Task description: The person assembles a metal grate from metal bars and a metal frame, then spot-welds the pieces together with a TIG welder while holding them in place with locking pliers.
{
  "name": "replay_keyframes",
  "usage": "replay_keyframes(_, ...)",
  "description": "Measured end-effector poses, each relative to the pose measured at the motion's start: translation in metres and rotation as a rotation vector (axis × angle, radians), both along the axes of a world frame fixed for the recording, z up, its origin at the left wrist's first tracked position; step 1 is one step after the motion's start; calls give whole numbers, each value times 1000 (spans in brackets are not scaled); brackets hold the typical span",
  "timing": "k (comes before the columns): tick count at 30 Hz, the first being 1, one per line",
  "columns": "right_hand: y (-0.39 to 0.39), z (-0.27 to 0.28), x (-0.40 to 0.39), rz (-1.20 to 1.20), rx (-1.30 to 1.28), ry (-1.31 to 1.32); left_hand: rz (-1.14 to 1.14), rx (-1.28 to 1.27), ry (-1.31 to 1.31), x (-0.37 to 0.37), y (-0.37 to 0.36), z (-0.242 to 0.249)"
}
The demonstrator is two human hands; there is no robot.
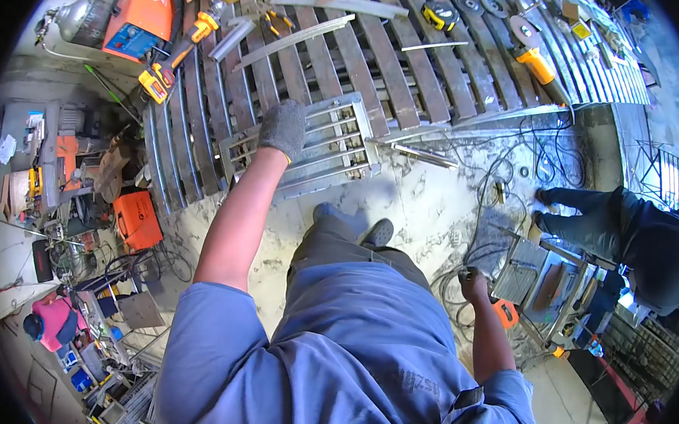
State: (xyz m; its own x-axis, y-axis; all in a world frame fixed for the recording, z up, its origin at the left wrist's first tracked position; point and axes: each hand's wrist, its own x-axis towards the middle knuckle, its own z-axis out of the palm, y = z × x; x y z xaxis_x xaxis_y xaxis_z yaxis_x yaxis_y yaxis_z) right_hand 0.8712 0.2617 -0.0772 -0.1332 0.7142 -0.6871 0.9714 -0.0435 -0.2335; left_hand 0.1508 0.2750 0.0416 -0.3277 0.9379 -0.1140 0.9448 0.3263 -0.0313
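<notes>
My left hand (284,129), in a grey knit glove, lies over a rectangular metal grille (335,168) with several parallel bars. Its fingers look closed around the grille, though the glove hides part of the hold. The grille sits along the near edge of the slatted metal workbench (358,64), partly overhanging it. Low at my right side, away from the bench, my right hand (474,286) is closed like a fist. What it holds, if anything, I cannot make out.
A yellow grinder (536,64), a tape measure (440,16) and yellow power tools (156,81) lie on the bench. An orange machine (139,13) stands left. Cables (482,198) trail across the floor. Another person (629,232) bends over a work stand at right.
</notes>
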Motion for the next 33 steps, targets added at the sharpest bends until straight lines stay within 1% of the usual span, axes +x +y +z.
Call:
replay_keyframes(2,12,4,-5,-8,53,31,-67,1,24,-15,3,-21)
replay_keyframes(3,16,6,-6,-9,81,56,-29,7,14,-16,6,-23)
replay_keyframes(5,23,5,-4,9,111,74,54,19,-12,-9,4,-18)
replay_keyframes(6,26,0,0,29,110,66,116,-42,-30,7,6,5)
replay_keyframes(7,28,0,1,53,108,57,147,-37,-44,18,3,8)
replay_keyframes(8,29,1,2,52,87,43,180,-30,-56,26,0,12)
replay_keyframes(9,30,16,-6,10,26,57,213,-23,-71,35,-2,14)
replay_keyframes(11,31,7,-4,160,28,9,295,285,-179,68,-15,24)
replay_keyframes(12,33,7,-4,218,2,38,337,434,-236,80,-22,24)
replay_keyframes(14,36,11,-2,336,-65,86,209,523,-117,90,-35,7)
replay_keyframes(15,44,2,0,413,-47,87,146,564,-59,93,-39,-1)
replay_keyframes(17,65,-23,1,568,-17,89,112,566,-80,89,-44,1)
replay_keyframes(18,70,49,-58,346,86,69,101,583,-95,84,-44,2)
replay_keyframes(19,84,61,-79,325,219,162,89,598,-113,79,-42,4)
replay_keyframes(21,109,75,-107,280,473,345,92,517,-168,67,-36,17)
replay_keyframes(22,124,90,-132,260,530,354,89,476,-197,59,-31,23)
replay_keyframes(23,141,107,-161,236,587,362,94,419,-166,50,-28,24)
replay_keyframes(25,175,130,-211,318,677,392,95,302,-114,39,-23,23)
replay_keyframes(27,200,159,-272,374,742,440,113,136,-140,28,-21,28)
replay_keyframes(28,207,173,-306,397,738,511,119,52,-151,24,-23,30)
replay_keyframes(29,212,180,-333,418,733,582,90,90,-150,21,-26,28)
replay_keyframes(30,220,174,-350,519,770,624,61,131,-147,18,-32,27)
replay_keyframes(31,218,182,-378,580,727,592,32,171,-140,15,-36,26)
replay_keyframes(33,200,194,-435,800,710,663,13,170,-102,11,-42,28)
